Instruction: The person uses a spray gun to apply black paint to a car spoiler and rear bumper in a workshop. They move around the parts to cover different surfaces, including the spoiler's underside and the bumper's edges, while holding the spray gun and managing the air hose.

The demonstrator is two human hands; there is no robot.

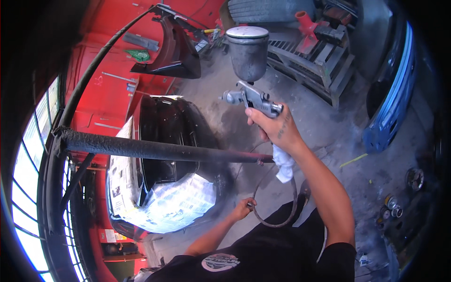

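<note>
Right hand (277, 124): closed round the handle of a spray gun (253, 97), thumb lying along the back of the grip. The gun is raised in front of the person, nozzle pointing left; a grey metal cup (248, 56) with a pale lid sits on top.

Cloth (283, 164): white, crumpled, hanging just below the right hand.

Left hand (243, 208): lower and nearer the body, fingers curled closed around a hose (273, 226), which loops between the two hands.

Car body part (162, 120): glossy black, left of the gun and apart from it; newspaper (183, 207) covers its near end and left side.

Pipe (159, 148): dark, rough, crossing the view in front of the car part.

Panel (174, 51): dark, near the red wall (101, 101).

Metal rack (324, 70): slatted, beyond the gun, bearing a red part (307, 33).

Bumper (394, 103): blue, upright at far right.

Cans (391, 204): several, grouped on the floor at right.
</note>
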